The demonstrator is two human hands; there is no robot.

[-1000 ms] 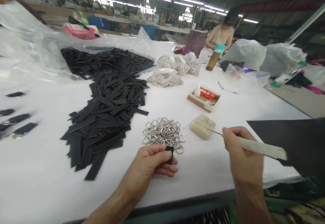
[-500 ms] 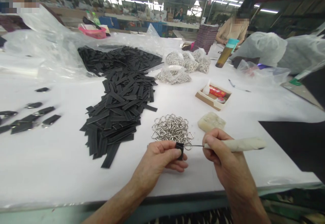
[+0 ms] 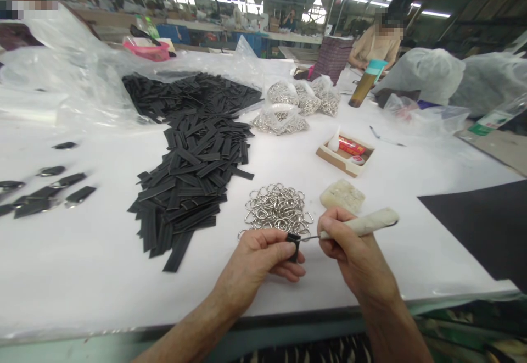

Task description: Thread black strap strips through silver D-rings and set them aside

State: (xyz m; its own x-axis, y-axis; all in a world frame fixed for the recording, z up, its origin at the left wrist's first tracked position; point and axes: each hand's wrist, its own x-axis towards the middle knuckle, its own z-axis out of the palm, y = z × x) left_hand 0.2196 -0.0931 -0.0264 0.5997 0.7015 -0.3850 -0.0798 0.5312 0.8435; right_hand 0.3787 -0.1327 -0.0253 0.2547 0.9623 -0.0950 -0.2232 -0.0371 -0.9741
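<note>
Between the thumb and fingers of my left hand (image 3: 263, 253) is a folded black strip (image 3: 292, 246), held near the table's front edge. My right hand (image 3: 349, 247) is closed around an awl-like tool with a pale, wrapped handle (image 3: 366, 224). Its thin metal shaft (image 3: 309, 238) points left, and the tip meets the strip's upper part; whether it pierces it I cannot make out. Just beyond my hands lies a heap of metal D-rings (image 3: 278, 206). A large pile of loose black strips (image 3: 185, 171) spreads to the left.
Beyond my right hand sit a waxy pale block (image 3: 342, 195) and a small box (image 3: 346, 157) with a red tube. Bags of rings (image 3: 280, 120) and a bottle (image 3: 366, 84) stand farther back. Strips with rings (image 3: 49, 194) lie left. Another person (image 3: 376, 44) works across the table.
My right hand has moved slightly left, toward the strip, and the tool's handle has tilted up at its far end. My left hand stays nearly in place, holding the strip.
</note>
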